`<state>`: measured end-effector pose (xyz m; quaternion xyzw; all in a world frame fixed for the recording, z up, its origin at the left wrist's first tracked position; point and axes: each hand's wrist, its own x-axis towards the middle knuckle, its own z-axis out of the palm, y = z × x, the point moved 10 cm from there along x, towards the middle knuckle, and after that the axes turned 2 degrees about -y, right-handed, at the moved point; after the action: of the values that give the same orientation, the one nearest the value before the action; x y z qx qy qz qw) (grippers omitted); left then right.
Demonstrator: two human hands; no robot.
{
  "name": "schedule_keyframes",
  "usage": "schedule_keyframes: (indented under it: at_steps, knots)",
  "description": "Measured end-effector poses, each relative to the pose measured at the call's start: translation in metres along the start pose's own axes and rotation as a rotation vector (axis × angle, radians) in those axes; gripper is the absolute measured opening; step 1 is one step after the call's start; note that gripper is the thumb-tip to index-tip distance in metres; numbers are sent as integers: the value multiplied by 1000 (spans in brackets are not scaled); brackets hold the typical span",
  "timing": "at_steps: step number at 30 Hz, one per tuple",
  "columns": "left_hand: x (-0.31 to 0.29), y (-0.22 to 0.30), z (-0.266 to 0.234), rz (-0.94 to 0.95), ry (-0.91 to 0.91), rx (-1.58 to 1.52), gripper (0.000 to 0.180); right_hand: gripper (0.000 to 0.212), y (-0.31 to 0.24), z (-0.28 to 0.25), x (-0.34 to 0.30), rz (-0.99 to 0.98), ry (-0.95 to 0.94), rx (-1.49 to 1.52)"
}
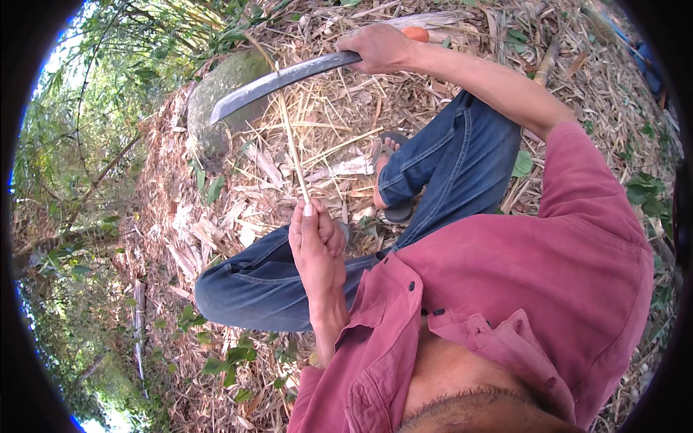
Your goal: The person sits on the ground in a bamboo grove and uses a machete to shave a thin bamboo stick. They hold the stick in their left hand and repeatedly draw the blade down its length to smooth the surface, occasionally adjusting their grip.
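My right hand (382, 49) is closed round the handle of a machete, and a rounded orange end pokes out behind the fist. The long, slightly curved grey machete blade (278, 81) points left. In the lower middle, my left hand (316, 234) grips the near end of a thin, pale stick (291, 137), thumb laid along it. From there the stick runs away from me and meets the blade at a crossing; whether the two touch I cannot tell. Beneath the blade's tip sits a large mossy grey stone (234, 97).
My bent legs in blue jeans (451, 159) flank the work spot, with a sandalled foot (386, 155) near the stick. Pale shavings and thin strips (325, 119) lie beside the stone. Dry leaf litter (216, 224) covers the ground, and green plants (65, 180) grow at the left.
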<state>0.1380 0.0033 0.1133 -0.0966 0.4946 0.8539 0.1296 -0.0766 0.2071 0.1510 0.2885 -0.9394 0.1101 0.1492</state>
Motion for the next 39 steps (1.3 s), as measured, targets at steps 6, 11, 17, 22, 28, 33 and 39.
schedule_keyframes:
  at_steps: [6, 11, 17, 22, 28, 33, 39]
  knots:
    - [-18, -6, -7, -64, 35, 22, 20, 20, 99, 18, 2, 411, -183, -83]
    - [16, -10, -22, -112, 52, -87, 24, 12, 3, -18, -5, 116, -102, 52]
    - [43, -7, -11, -131, -52, -139, 23, 15, -91, 9, -40, -181, -156, 82]
    - [35, -4, -11, -77, -1, -39, 22, 18, -89, 7, -34, -152, -143, 110]
    - [21, -7, -4, -70, -40, -23, 23, 17, -47, 2, -18, -55, -88, 75]
    - [7, -16, -7, -89, -53, -29, 23, 15, -19, 16, -12, 40, -184, 65]
    - [-2, -19, -10, -125, -32, -65, 23, 19, -4, 20, -3, 51, -177, -13]
